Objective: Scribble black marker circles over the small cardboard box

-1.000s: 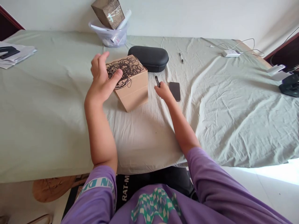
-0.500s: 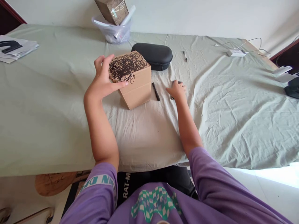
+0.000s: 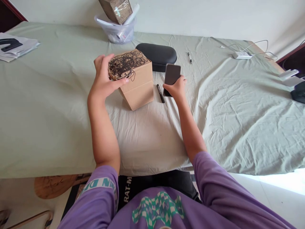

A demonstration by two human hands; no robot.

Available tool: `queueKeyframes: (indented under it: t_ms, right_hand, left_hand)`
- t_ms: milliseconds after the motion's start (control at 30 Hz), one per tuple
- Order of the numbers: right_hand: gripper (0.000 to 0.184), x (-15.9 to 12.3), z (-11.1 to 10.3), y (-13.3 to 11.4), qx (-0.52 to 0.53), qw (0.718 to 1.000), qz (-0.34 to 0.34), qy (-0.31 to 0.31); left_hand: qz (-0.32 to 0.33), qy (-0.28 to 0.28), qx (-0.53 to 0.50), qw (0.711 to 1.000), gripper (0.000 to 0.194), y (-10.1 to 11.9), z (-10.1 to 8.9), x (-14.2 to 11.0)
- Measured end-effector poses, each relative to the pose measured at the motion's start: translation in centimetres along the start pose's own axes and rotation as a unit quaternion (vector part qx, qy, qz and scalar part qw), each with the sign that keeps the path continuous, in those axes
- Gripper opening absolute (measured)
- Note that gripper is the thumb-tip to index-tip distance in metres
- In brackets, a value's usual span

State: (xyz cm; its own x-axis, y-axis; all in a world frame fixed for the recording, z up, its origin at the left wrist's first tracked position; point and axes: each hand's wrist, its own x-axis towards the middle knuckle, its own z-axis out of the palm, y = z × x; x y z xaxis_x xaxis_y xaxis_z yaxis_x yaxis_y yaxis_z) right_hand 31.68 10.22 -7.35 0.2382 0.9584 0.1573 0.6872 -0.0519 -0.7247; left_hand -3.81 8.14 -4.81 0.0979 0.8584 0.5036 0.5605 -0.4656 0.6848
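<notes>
A brown cardboard box (image 3: 139, 86), its top covered in black scribbled loops, stands left of the table's middle. My left hand (image 3: 103, 74) grips its left end, thumb against the near face and fingers around the far side. In my right hand (image 3: 177, 87) is a dark smartphone (image 3: 172, 73), lifted with its screen toward me and held by its lower part. Between box and phone lies a black marker (image 3: 160, 93) on the cloth. Right behind the box sits a black hard case (image 3: 157, 55).
A pale green cloth (image 3: 59, 111) covers the table. At the back stands a clear plastic basket (image 3: 119, 33) with a taped brown box on it. Papers (image 3: 21, 51) lie far left, a small pen (image 3: 189, 58) behind the phone, and a white power strip (image 3: 241, 55) back right.
My right hand has picked the phone up off the cloth and brought it up and left, beside the marker. My left hand keeps its hold on the box, which has shifted slightly.
</notes>
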Motion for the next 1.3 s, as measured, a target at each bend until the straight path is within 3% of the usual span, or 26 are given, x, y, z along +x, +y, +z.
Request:
queueKeyframes:
  t_ms: [67,100,167,233,300,433,500,633,733,833,933,1133,1200,1300]
  right_hand:
    - [0.072,-1.2,0.1,-2.5,0.183,0.983,-0.005,-0.009]
    - [0.063,-2.2,0.1,-3.8,0.286,0.957,-0.003,-0.053]
    - [0.048,-4.5,-0.2,-6.4,0.464,0.867,0.018,-0.18]
    - [0.052,-7.0,-0.8,-8.5,0.564,0.779,0.039,-0.272]
    - [0.05,-9.2,-1.6,-10.0,0.603,0.739,0.045,-0.298]
    - [0.051,-11.6,-2.8,-11.3,0.595,0.74,0.072,-0.306]
    - [0.056,-12.1,-2.6,-11.3,0.628,0.685,0.071,-0.363]
    - [0.071,-12.5,-0.6,-10.8,0.659,0.518,0.097,-0.536]
    - [0.076,-12.7,0.9,-10.4,0.628,0.466,0.138,-0.608]
    - [0.068,-12.9,1.8,-10.1,0.629,0.467,0.138,-0.605]
    - [0.06,-12.9,2.6,-9.9,0.629,0.493,0.122,-0.588]
    - [0.068,-12.6,3.4,-9.9,0.629,0.521,0.078,-0.571]
    - [0.073,-11.7,2.7,-9.9,0.625,0.553,0.066,-0.547]
    - [0.081,-8.4,-0.1,-8.8,0.595,0.655,0.019,-0.466]
  left_hand:
    - [-0.004,0.014,0.0,1.0,0.115,-0.2,0.0,0.0]
    - [-0.006,0.021,0.0,1.0,0.114,-0.4,-0.1,0.1]
    - [-0.013,0.033,-0.004,0.999,0.111,-0.6,-0.1,0.1]
    - [-0.015,0.044,-0.015,0.999,0.11,-1.0,-0.2,0.1]
    - [-0.011,0.052,-0.025,0.998,0.11,-1.4,-0.3,0.2]
    - [-0.008,0.056,-0.033,0.998,0.108,-2.0,-0.4,0.2]
    - [0.0,0.058,-0.032,0.998,0.106,-2.1,-0.2,0.2]
    - [0.012,0.048,-0.022,0.999,0.097,-1.8,-0.2,0.4]
    - [-0.016,0.042,0.0,0.999,0.089,-1.2,-0.4,0.3]
    - [-0.032,0.025,0.028,0.999,0.082,-0.5,-0.5,0.2]
    - [-0.04,0.031,0.023,0.998,0.083,-0.3,-0.2,0.4]
    - [-0.027,0.054,-0.001,0.998,0.084,-0.7,0.6,0.6]
    - [-0.012,0.05,-0.011,0.999,0.093,-0.7,0.4,0.3]
    - [0.0,0.039,-0.03,0.999,0.102,-0.5,-0.1,-0.2]
